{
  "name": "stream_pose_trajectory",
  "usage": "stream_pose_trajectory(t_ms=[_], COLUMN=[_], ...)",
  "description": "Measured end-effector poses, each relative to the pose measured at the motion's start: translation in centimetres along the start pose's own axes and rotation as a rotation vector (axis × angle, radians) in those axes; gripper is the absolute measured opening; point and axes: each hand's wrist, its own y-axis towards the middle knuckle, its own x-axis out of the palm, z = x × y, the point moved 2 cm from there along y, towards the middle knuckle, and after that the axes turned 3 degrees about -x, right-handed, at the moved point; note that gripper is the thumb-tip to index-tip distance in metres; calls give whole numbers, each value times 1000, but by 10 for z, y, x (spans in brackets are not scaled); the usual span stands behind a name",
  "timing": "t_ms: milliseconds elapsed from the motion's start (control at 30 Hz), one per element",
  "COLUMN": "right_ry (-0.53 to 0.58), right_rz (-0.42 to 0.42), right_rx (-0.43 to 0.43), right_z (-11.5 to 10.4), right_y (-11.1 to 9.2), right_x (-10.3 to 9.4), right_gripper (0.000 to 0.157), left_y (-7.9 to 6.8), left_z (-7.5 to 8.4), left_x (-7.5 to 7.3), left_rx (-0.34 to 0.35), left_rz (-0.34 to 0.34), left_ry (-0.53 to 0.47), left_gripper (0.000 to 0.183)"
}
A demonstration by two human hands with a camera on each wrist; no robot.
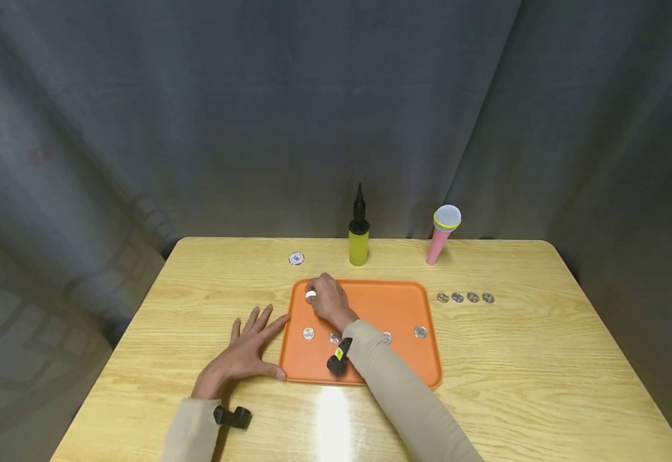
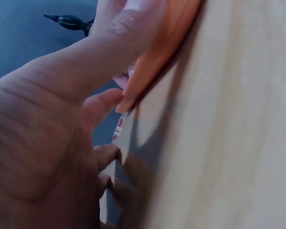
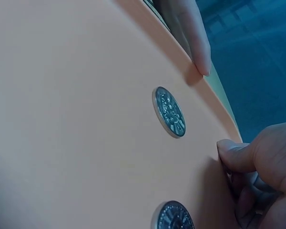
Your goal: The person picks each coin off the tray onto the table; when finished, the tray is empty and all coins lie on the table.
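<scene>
An orange tray [image 1: 370, 378] lies on the table, with a row of silver coins on it, among them a coin [image 1: 309, 333] at the left and a coin [image 1: 420, 332] at the right. Over the tray's back left corner, my right hand [image 1: 328, 299] has curled fingers and pinches a coin low over the surface; only a thin dark edge shows below the thumb [image 3: 236, 155]. A white band shows on one finger. My left hand [image 1: 246, 355] is spread beside the tray, its thumb and forefinger touching the left rim. My right forearm hides part of the coin row.
Several silver coins [image 1: 457, 298] lie in a row right of the tray. Behind it are a poker chip [image 1: 296, 258], a yellow-green hand pump [image 1: 359, 247] with a black top, and a pink toy microphone [image 1: 438, 244]. A grey curtain [image 1: 255, 128] hangs beyond the table.
</scene>
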Motion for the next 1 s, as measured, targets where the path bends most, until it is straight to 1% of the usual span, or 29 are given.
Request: stream_pose_trajectory(t_ms=[133,267,367,433,500,700,833,1000], right_ry=[2,15,32,44,62,143,185,229], right_rz=[-7,-4,4,4,4,26,37,50], right_rx=[-3,-14,-22,-27,-36,-77,-93,-100], right_z=[2,3,4,4,5,8,13,21], right_y=[0,-1,-2,-3,-5,-9,-12,-16], right_x=[-1,-1,-1,-1,-1,-9,-14,-21], right_gripper=[9,9,8,5,2,7,7,5], left_y=[5,9,12,13,13,12,13,15], left_z=[3,5,5,5,3,-4,-7,-7], left_x=[-3,-5,-6,-7,-7,-6,-4,-3], left_rx=[-49,-71,-66,-57,-48,-19,-7,-6], left_rz=[-32,-25,-7,-3,-8,-22,-26,-34], left_ry=[4,30,46,37,22,-29,-37,-37], left_gripper=[117,114,114,113,113,115,115,115])
